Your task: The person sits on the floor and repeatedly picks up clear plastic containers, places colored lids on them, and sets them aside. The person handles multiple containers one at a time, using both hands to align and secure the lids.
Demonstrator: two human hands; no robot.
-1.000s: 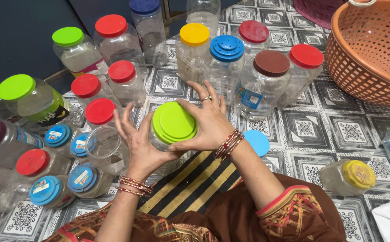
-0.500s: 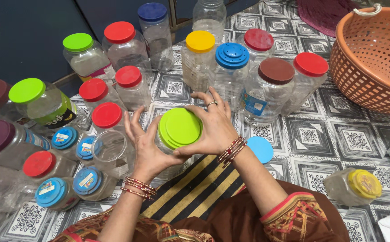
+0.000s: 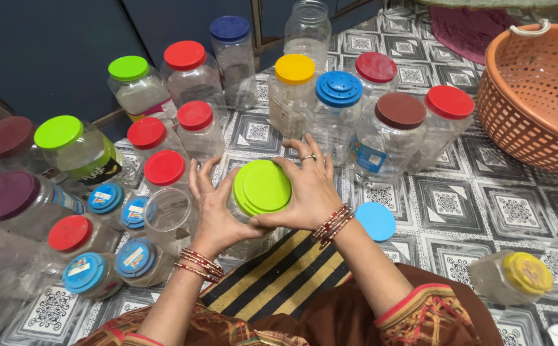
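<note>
Gripping 1 clear plastic jar (image 3: 243, 224), probably light and slippery: left hand (image 3: 213, 211) clasps its side, right hand (image 3: 311, 192) closed around green lid (image 3: 263, 187).

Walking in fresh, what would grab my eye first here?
Most likely the bright green lid at centre, gripped by the left hand and right hand on a clear jar. Around it stand many clear jars with coloured lids, and an orange perforated basket sits at the upper right.

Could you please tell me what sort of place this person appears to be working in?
Probably the floor of a home: patterned grey floor tiles, many clear plastic jars with coloured lids standing about, and a perforated orange plastic basket.
</note>
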